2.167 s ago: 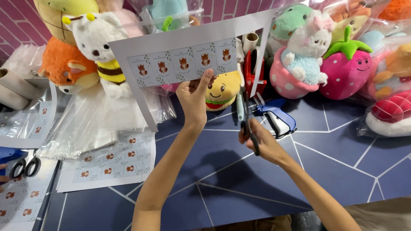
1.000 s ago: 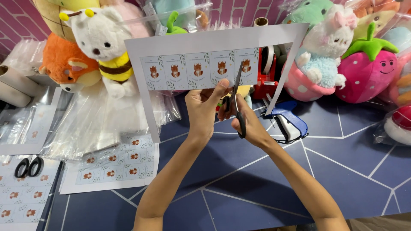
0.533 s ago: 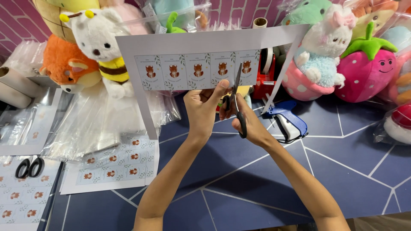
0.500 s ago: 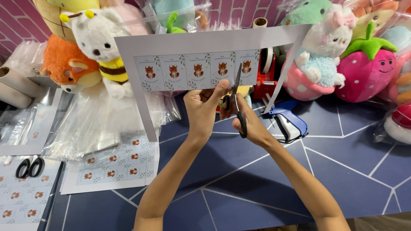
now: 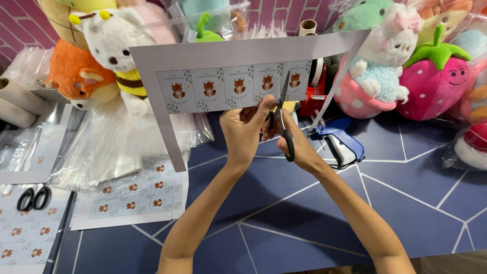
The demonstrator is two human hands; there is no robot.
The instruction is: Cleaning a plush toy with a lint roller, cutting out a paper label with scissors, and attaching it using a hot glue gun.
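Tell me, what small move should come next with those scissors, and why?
Probably close the scissors and push them a little higher. The right hand has the blades standing in the gap between the last two pictures on the label strip, which the left hand pinches at its lower edge, and the cut looks unfinished.

The label sheet (image 5: 228,76) is a white printed remnant with one row of five labels, held upright above the table. The black-handled scissors (image 5: 284,116) stand upright, blades entering its lower edge between the fourth and fifth labels
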